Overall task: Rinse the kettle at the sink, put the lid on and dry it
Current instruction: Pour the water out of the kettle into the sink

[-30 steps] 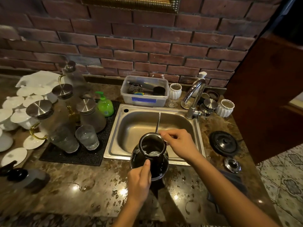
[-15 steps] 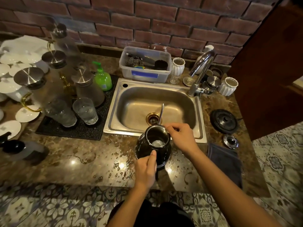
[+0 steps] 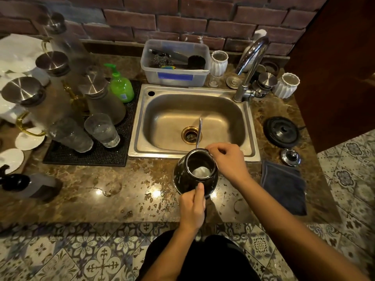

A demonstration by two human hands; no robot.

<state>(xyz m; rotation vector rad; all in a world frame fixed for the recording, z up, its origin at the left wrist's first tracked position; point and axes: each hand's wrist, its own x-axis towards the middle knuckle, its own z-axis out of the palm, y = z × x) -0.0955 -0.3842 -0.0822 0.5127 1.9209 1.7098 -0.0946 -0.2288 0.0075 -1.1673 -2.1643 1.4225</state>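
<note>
My left hand [image 3: 192, 207] grips the kettle [image 3: 194, 173] handle, my right hand [image 3: 227, 161] pinches its rim, rinsing seemingly done; next, the lid [image 3: 290, 157] beyond my right.

No text can be read anywhere: the blue label [image 3: 175, 76] on the plastic tub [image 3: 150, 75] and the label on the green soap bottle [image 3: 121, 88] are too blurred.

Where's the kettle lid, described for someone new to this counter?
Start at the steel sink and go right along its front edge. The kettle lid lies between the round black base and dark cloth. It alone is small, shiny chrome, with a knob.
</note>
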